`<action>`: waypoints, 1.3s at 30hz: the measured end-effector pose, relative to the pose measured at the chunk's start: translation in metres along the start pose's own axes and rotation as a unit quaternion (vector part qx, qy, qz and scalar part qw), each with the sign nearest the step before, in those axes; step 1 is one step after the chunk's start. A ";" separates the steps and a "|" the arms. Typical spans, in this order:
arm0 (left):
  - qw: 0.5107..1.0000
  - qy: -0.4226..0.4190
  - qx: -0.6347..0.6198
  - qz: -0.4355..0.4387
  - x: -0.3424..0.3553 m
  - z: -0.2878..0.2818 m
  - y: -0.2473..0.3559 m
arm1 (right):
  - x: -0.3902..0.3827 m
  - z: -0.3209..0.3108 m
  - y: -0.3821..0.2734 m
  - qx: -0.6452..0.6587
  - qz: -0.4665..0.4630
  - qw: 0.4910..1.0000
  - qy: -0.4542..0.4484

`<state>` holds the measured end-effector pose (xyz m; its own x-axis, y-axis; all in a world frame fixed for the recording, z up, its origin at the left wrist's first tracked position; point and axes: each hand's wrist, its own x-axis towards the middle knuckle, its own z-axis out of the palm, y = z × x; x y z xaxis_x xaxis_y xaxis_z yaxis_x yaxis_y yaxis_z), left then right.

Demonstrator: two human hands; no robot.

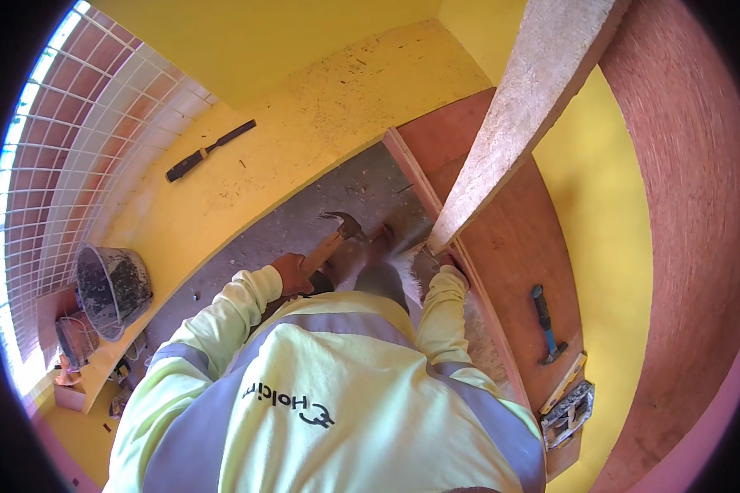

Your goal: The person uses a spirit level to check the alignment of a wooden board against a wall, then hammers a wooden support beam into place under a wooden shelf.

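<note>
My left hand (291, 273) is closed round the wooden handle of a claw hammer (324, 250). The hammer's dark head points up and away, over the grey floor. My right hand (455, 269) is by the lower end of a long, pale wooden beam (522, 107) and the edge of a reddish-brown board (483, 287). Its fingers are mostly hidden, so whether it grips either one cannot be made out. The beam slants from the upper right down towards that hand. Both forearms are in pale yellow sleeves with grey bands.
A chisel (210, 152) lies on the yellow ledge (304, 131) ahead. A dirty black bucket (113, 287) stands at the left, beside white wire mesh (66, 148). Across the board at right lie a blue-handled hammer (546, 322) and a mortar-stained tool (569, 412). Yellow walls close in.
</note>
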<state>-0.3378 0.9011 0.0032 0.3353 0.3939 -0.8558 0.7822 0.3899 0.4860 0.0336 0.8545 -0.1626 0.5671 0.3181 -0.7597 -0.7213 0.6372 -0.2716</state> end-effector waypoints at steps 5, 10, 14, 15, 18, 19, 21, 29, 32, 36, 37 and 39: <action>0.988 0.042 0.134 0.069 -0.004 -0.025 -0.026 | 0.007 -0.007 -0.006 0.026 0.023 0.999 -0.018; 0.990 0.125 0.034 0.061 -0.007 -0.046 -0.008 | 0.006 -0.054 -0.034 -0.117 0.072 0.990 -0.020; 0.981 0.164 -0.045 0.092 0.004 -0.058 0.009 | -0.048 -0.082 -0.065 -0.482 0.178 0.857 -0.044; 0.983 0.149 -0.037 0.103 0.011 -0.062 0.000 | -0.072 -0.073 -0.074 -0.536 0.200 0.815 -0.092; 0.977 0.188 -0.055 0.080 0.033 -0.094 -0.026 | -0.119 -0.034 -0.115 -0.594 0.174 0.757 -0.209; 0.977 0.191 -0.068 0.072 0.036 -0.100 -0.024 | -0.118 -0.024 -0.132 -0.610 0.136 0.754 -0.205; 0.973 0.212 -0.056 0.076 0.042 -0.126 -0.038 | -0.078 -0.025 -0.172 -0.614 0.032 0.773 -0.158; 0.981 0.165 -0.039 0.096 0.052 -0.160 -0.045 | -0.009 0.005 -0.258 -0.667 -0.277 0.649 0.241; 0.978 0.205 0.026 0.033 0.059 -0.159 -0.041 | -0.018 0.032 -0.276 -0.672 -0.266 0.631 0.281; 0.858 0.334 0.387 0.045 0.087 -0.165 -0.048 | 0.014 0.031 -0.315 -0.677 -0.108 0.617 0.386; 0.856 0.339 0.390 0.026 0.087 -0.167 -0.049 | 0.019 0.029 -0.320 -0.675 -0.115 0.613 0.395; 0.832 0.394 0.387 0.048 0.073 -0.155 -0.029 | 0.023 0.024 -0.332 -0.662 -0.150 0.611 0.408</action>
<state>-0.4172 1.0476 -0.0461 0.2065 0.9350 -0.2882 0.9777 -0.2084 0.0246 0.2954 0.6674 -0.0754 0.7557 -0.4727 -0.4533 -0.6291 -0.7163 -0.3019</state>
